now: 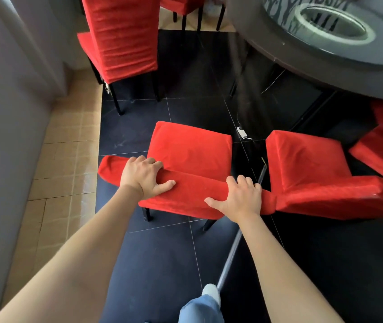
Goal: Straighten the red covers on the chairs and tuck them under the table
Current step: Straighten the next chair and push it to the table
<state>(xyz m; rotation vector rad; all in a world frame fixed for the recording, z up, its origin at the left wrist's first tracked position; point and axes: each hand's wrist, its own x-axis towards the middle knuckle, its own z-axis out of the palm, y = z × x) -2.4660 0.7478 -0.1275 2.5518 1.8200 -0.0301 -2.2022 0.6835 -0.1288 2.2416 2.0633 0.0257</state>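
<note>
A chair in a red cover point(190, 150) stands below me on the dark floor, apart from the round dark table point(302, 64) at the upper right. My left hand point(145, 177) grips the top of its red backrest near the left end, fingers curled over the edge. My right hand point(240, 197) grips the same backrest top near the right end. A second red-covered chair point(307, 159) stands right beside it, its seat pointing toward the table.
A third red-covered chair point(125, 36) stands at the upper left near the grey wall point(11, 113). Another red chair point(381, 148) sits at the right edge under the table rim. A thin grey pole point(230, 255) lies across the floor by my foot. A small white plug point(241, 131) lies on the tiles.
</note>
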